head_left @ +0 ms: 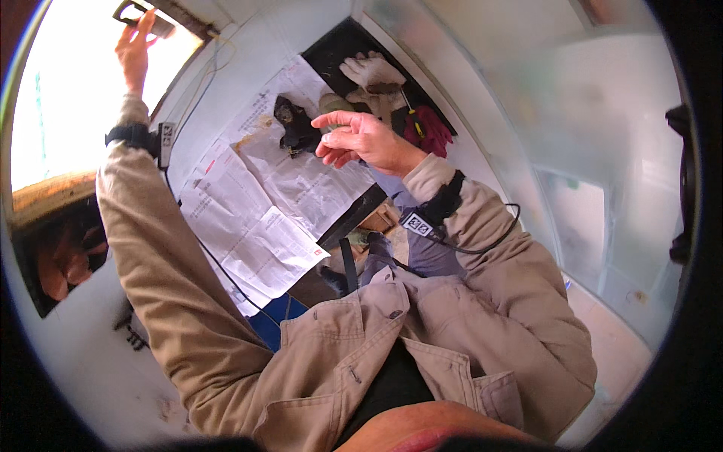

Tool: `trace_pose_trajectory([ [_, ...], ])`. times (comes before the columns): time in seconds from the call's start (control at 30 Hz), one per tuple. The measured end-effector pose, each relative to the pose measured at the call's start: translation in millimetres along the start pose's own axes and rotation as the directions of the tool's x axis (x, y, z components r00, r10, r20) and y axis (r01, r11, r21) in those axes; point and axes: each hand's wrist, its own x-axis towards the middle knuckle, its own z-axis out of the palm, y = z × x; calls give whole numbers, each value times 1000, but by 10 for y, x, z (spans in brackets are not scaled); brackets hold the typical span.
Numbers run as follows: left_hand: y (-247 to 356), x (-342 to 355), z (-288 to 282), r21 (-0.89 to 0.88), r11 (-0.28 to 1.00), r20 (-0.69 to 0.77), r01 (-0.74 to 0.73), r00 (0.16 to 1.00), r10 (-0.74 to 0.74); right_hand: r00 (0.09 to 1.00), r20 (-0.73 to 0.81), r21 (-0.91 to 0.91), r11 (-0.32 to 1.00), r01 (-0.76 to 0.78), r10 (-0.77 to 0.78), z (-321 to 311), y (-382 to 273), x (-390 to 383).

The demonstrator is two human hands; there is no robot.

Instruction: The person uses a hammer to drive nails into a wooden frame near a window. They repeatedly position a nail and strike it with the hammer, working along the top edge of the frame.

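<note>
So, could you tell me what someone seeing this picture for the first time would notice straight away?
First the left hand, raised to the upper left against a bright window opening, fingers on a dark fitting at its top edge. Then the right hand, empty and half open in mid-air at the centre. Under it lie spread newspaper sheets, with a pale work glove and a red one beyond.

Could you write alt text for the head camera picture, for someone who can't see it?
A person's left hand reaches up to a dark window handle, while the right hand hangs empty above spread newspaper, near work gloves.
</note>
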Motion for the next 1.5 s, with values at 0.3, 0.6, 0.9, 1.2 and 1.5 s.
trace_pose_trajectory([
  [0.3, -243, 175, -151, -7, 1000, 48, 18, 999, -17, 683, -720, -31, 988, 148, -125, -1782, 258, -1877],
  [0.6, -61, 20, 144, -232, 965, -65, 125, 987, -144, 657, -753, 71, 989, 127, -31, -1592, 444, -2351],
  [0.9, 271, -51, 326, -105, 989, -116, 102, 987, -114, 758, -647, -23, 996, 81, -77, -1219, 142, -2030],
  [1.2, 65, 18, 246, -70, 978, -147, 196, 968, -204, 766, -642, 16, 998, 61, -36, -1258, 227, -1955],
  [1.5, 100, 24, 214, 92, 984, -156, 152, 978, -136, 765, -644, 19, 999, 44, -22, -1301, 309, -1950],
])
